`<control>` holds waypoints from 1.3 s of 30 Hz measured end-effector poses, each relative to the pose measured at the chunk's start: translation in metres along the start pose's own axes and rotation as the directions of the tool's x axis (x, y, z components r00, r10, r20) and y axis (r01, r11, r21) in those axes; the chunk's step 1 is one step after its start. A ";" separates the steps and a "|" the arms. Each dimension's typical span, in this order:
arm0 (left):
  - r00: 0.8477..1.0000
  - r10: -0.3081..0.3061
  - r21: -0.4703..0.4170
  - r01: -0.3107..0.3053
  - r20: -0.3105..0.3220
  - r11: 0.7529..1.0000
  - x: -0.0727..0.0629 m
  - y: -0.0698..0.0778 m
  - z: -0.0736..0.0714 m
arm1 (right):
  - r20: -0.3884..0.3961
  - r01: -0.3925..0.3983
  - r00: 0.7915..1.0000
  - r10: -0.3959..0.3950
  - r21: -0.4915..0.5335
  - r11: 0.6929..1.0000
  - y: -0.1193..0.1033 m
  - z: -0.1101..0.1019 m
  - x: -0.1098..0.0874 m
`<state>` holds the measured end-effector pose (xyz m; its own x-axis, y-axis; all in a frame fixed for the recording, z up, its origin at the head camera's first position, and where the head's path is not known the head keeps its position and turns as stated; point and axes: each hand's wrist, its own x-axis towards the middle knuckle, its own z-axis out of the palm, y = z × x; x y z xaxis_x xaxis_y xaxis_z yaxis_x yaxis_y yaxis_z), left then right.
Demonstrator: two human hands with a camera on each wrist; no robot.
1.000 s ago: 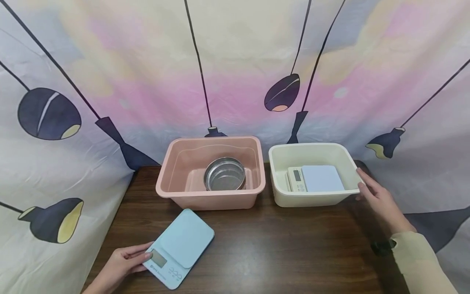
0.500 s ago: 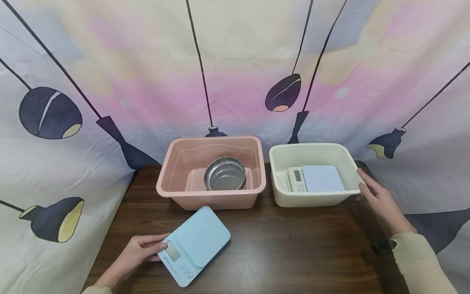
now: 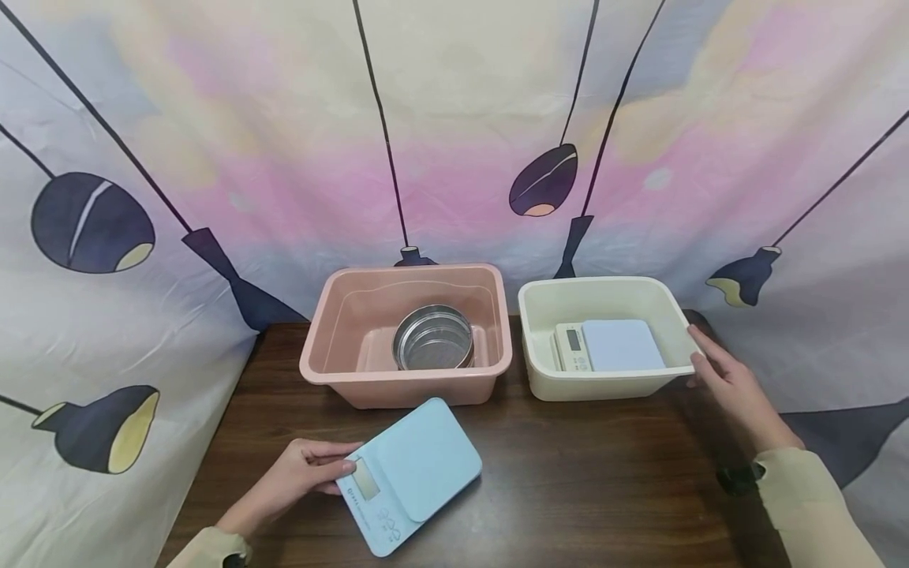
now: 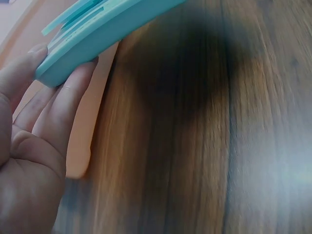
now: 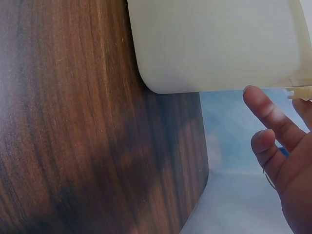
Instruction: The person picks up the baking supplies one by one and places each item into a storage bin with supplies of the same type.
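Note:
My left hand (image 3: 305,469) grips the display end of a light blue kitchen scale (image 3: 429,457), thumb on top and fingers underneath. In the left wrist view the scale (image 4: 107,36) is tilted, raised above the wood with a dark shadow beneath. My right hand (image 3: 735,386) holds the right rim of a cream plastic bin (image 3: 596,385). From the right wrist, one fingertip (image 5: 253,92) meets the bin's outer wall (image 5: 214,48). A second kitchen scale (image 3: 621,345), white-topped with a small display, lies inside that bin.
A pink plastic bin (image 3: 412,388) stands to the left of the cream one, with round metal sieves (image 3: 433,339) inside. Both sit at the back of a dark wooden table (image 3: 582,481). A printed curtain (image 3: 454,158) hangs right behind them.
My left hand has carried the blue scale rightward, from the left front of the table to before the pink bin. The right hand and both bins stay in place.

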<state>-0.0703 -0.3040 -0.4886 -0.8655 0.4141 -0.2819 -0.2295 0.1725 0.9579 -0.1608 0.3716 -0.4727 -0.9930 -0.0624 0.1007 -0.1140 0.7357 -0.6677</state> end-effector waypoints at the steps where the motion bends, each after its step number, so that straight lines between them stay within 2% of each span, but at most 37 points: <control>1: 1.000 0.003 0.001 -0.003 0.013 1.000 0.002 0.001 0.002 | 0.001 -0.003 1.000 0.003 -0.001 1.000 0.000 0.000 0.000; 6: 0.997 0.023 -0.003 -0.023 0.080 1.000 0.012 0.009 0.014 | 0.006 -0.013 1.000 0.013 -0.005 1.000 -0.001 0.001 0.001; 13: 0.992 0.032 0.011 -0.034 0.124 0.999 0.026 0.024 0.027 | -0.004 -0.004 1.000 0.004 -0.005 1.000 -0.001 0.000 0.001; 18: 0.984 0.073 -0.008 -0.073 0.162 0.997 0.037 0.034 0.036 | 0.000 0.002 1.000 -0.002 0.000 1.000 0.000 0.000 0.000; 25: 0.965 0.141 0.032 -0.152 0.220 0.988 0.051 0.048 0.047 | -0.005 0.006 1.000 -0.006 0.008 1.000 0.001 0.001 0.000; 31: 0.953 0.146 0.052 -0.165 0.267 0.985 0.062 0.063 0.058 | 0.002 0.005 1.000 -0.005 0.008 1.000 0.003 0.000 0.000; 39: 0.923 0.163 0.055 -0.194 0.347 0.979 0.077 0.084 0.075 | 0.005 -0.002 1.000 0.002 -0.007 1.000 0.003 0.001 0.001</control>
<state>-0.1227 -0.1912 -0.4334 -0.6820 0.7209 -0.1228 -0.0322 0.1382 0.9899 -0.1619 0.3729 -0.4750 -0.9934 -0.0645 0.0952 -0.1116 0.7406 -0.6626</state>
